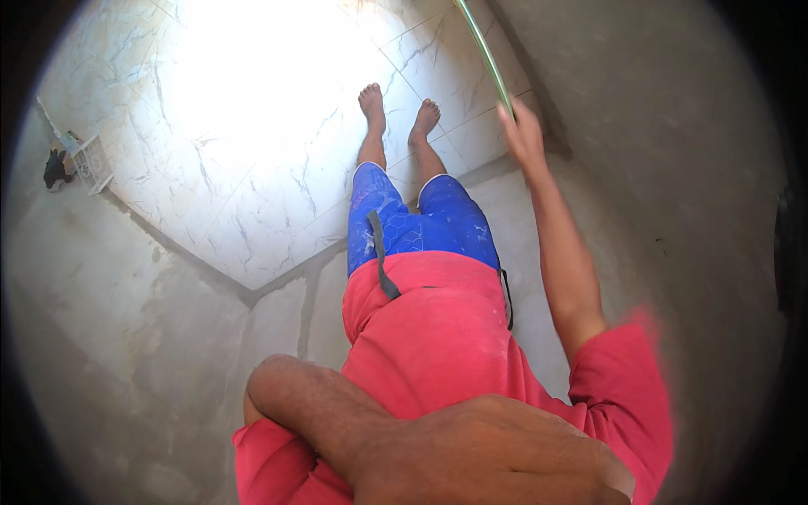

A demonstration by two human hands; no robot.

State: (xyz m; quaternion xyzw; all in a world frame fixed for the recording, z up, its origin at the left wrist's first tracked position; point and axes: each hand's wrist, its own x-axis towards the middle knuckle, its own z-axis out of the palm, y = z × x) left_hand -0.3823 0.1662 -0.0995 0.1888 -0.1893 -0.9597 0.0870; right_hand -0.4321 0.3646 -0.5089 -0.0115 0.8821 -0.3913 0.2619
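My right hand [525, 139] is raised at the upper right, its fingers wrapped round the lower part of a thin, shiny green pole [486, 50]. The pole runs up and out of view at the top edge, so its far end is hidden. My left arm is bent across my chest, and the back of my left hand [497, 450] looms large at the bottom, close to the camera. Its fingers do not show clearly. I wear a pink-red shirt [429, 345] and blue shorts [459, 215] with pale smears.
Marble-patterned tiles [278, 202] cover the floor under my bare feet, washed out by bright light. Bare grey plaster walls [673, 109] stand to the right and left. At the far left, a white patterned rack [93, 164] is beside a black item [56, 171].
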